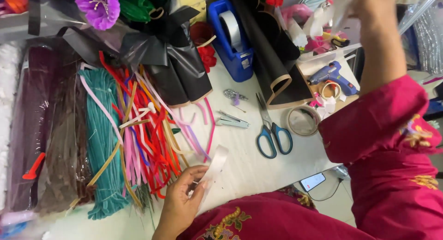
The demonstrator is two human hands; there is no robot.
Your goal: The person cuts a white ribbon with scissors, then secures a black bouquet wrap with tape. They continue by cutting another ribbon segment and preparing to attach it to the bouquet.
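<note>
Left hand (181, 201): low over the white table (258, 168), fingers (193, 174) curled and pinching the lower end of a pale translucent strip (216, 162), which rises up and to the right from the fingertips. Right hand (369, 2): raised at the top edge of the view on a bare forearm with a magenta sleeve (374, 129) behind it; the fingers are blurred and partly cut off, so whether they are open or closed cannot be told, though pale blurred material (323, 16) shows just beside them. Just left of the left fingers: a loose heap of chenille stems (147, 129) in red, pink, tan and white, then a teal bundle (102, 143) and a brown bundle in clear wrap (60, 138). Beyond the strip, away from the fingertips: a small metal clip (232, 121), blue-handled scissors (271, 129), a roll of clear tape (303, 120). Further off still: a blue tape dispenser (235, 41), rolled black sheet (272, 55), black ribbon bow (166, 46), purple artificial flower (98, 7), red flower (206, 55). Below the right hand, well apart from the left: a blue glue gun (332, 76) on a brown board. Beneath the table edge: a phone (313, 181) with cable.
</note>
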